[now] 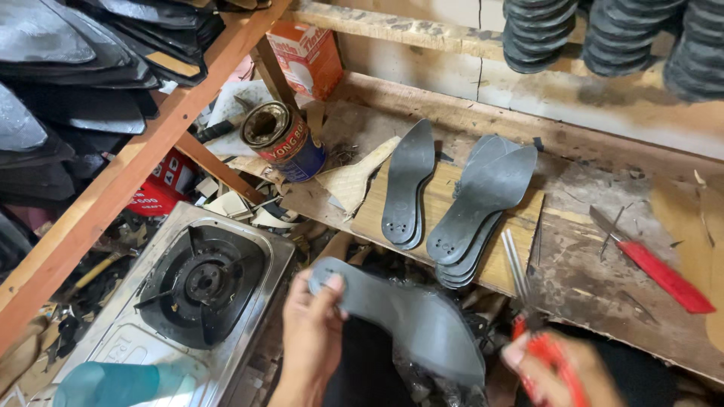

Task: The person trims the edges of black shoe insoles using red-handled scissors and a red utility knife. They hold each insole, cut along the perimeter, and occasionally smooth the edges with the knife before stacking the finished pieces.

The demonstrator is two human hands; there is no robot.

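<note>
Workbench point(603, 249): rough, scarred wood running across the upper right, stained and scratched. Gas burner point(200, 283): single ring in a dull steel body, at lower left below the bench edge. Wooden board point(441, 200): pale, flat, lying on the bench; it carries a stack of grey insoles point(483, 207) and, just beside it, a pair of grey insoles point(407, 185), all with toes toward the wall. Held insole point(407, 313): grey, smooth, thin sheet, foot-shaped, in front of the bench at lower centre; long axis runs from upper left to lower right, narrow heel end at upper left. Left hand point(313, 335): closed on that heel end, thumb on top. Right hand point(554, 369): blurred, gripping red-handled scissors point(539, 339), blades up. Red-handled knife point(652, 267): on the bench, well apart.
</note>
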